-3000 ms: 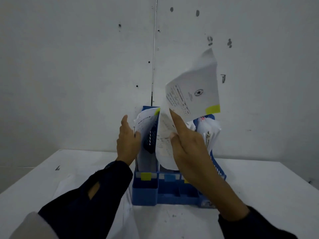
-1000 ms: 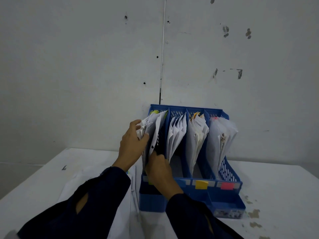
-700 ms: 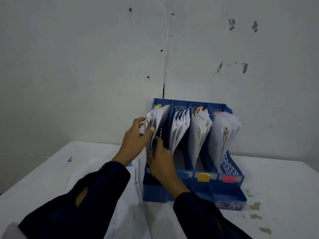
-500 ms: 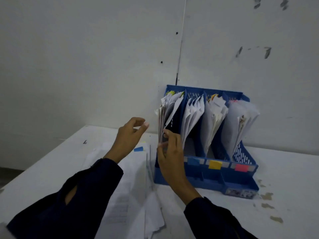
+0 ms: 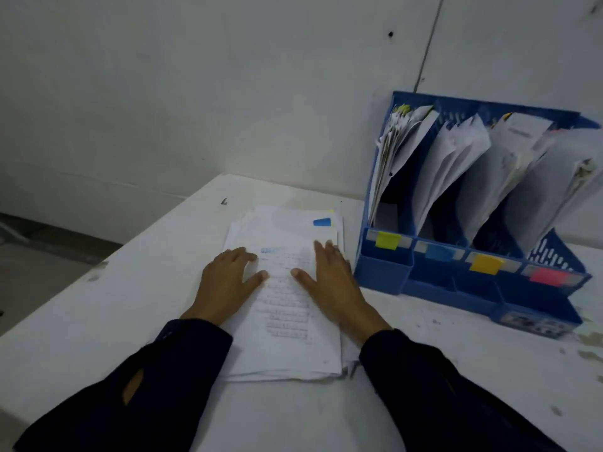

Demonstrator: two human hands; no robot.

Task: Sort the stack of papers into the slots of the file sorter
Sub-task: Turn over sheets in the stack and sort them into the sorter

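Observation:
A stack of white printed papers [image 5: 287, 308] lies flat on the white table, left of the file sorter. A blue tab [image 5: 322, 222] shows on a sheet near the stack's far edge. My left hand [image 5: 225, 282] rests flat on the stack's left side, fingers straight. My right hand [image 5: 329, 278] lies flat on its right side. The blue file sorter [image 5: 391, 272] stands at the right against the wall, its several slots filled with leaning papers. Yellow, blue, orange and pink tabs mark its front.
The white table [image 5: 130, 305] ends at its left edge, with a darker floor beyond. A grey-white wall rises right behind the table and sorter. Stains dot the tabletop at the right, near the sorter's front.
Both hands left the sorter's leftmost slot and came down flat onto the paper stack. The view swung left and down, so the sorter now sits at the right.

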